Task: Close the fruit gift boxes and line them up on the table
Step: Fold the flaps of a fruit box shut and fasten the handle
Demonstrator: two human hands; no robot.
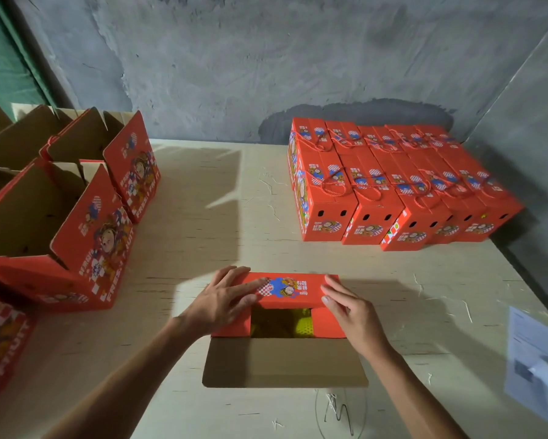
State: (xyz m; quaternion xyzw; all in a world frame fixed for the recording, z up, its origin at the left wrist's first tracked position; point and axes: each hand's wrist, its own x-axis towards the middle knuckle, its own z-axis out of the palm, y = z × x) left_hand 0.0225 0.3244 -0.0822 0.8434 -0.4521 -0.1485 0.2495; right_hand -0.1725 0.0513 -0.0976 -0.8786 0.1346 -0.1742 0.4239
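Note:
A red fruit gift box [293, 291] sits on the table right in front of me. Its far flap is folded down over the top. The near brown flap [285, 362] still lies open toward me. Through the gap I see yellow fruit in foam netting [302, 324]. My left hand [225, 299] presses flat on the left of the far flap, fingers straight. My right hand [348, 312] presses with straight fingers on the box's right side flap. Several closed red boxes [393, 185] with rope handles stand in rows at the back right.
Open red boxes [60, 229] with raised brown flaps stand along the left side. The light wooden table [222, 201] meets a grey wall behind and at the right. A sheet of paper [535, 359] with a white object on it lies at the right edge.

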